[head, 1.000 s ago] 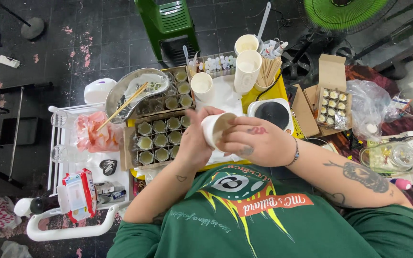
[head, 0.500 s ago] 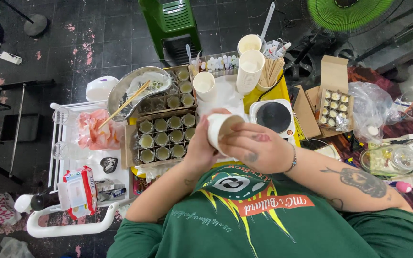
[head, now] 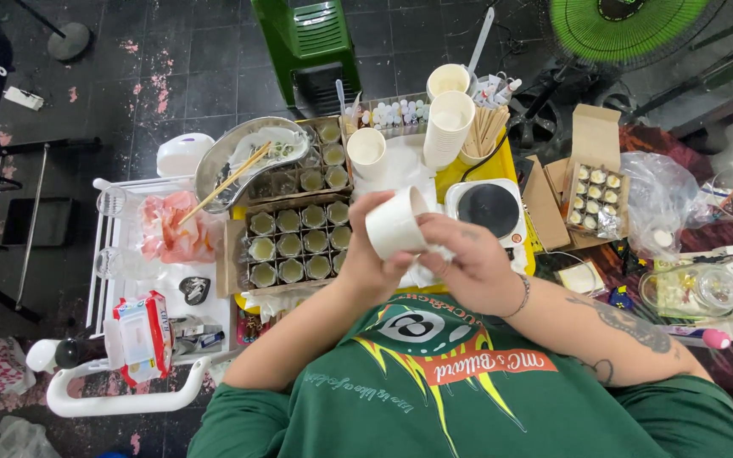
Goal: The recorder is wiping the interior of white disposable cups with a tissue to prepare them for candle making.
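Both hands have tipped the white paper cup [head: 395, 225] further sideways, left hand [head: 366, 259] gripping its base, right hand [head: 468, 267] closed at its lower side, jars [head: 294, 246] at nine o'clock.

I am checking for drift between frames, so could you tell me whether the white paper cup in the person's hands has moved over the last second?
No real move: the white paper cup stays just left of the black hotplate, held by both hands.
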